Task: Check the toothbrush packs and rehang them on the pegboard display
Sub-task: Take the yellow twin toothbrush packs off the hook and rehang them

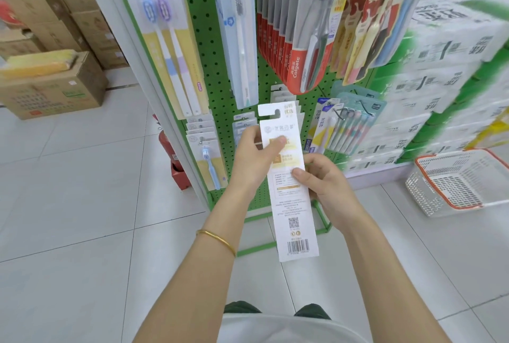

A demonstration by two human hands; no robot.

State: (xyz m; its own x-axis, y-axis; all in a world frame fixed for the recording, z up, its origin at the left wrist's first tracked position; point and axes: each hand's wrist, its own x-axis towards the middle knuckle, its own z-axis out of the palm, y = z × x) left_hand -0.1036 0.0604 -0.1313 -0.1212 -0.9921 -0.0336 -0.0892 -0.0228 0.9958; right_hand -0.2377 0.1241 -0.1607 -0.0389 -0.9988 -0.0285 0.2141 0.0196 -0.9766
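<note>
Mid-check: one toothbrush pack (289, 194) is off the green pegboard (214, 48), held in front of it with its printed back and barcode facing the camera. Not rehung yet; its hang slot is at the top, near the row of matching packs (286, 103). Left hand (256, 158) pinches the upper part with thumb on the card, right hand (327, 185) pinches the middle edge

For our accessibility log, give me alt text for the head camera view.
Both hands hold a long white toothbrush pack, printed back and barcode facing the camera, before a green pegboard hung with other toothbrush packs. The left hand pinches its upper part, the right hand its middle; a white basket sits on the floor at right.
</note>
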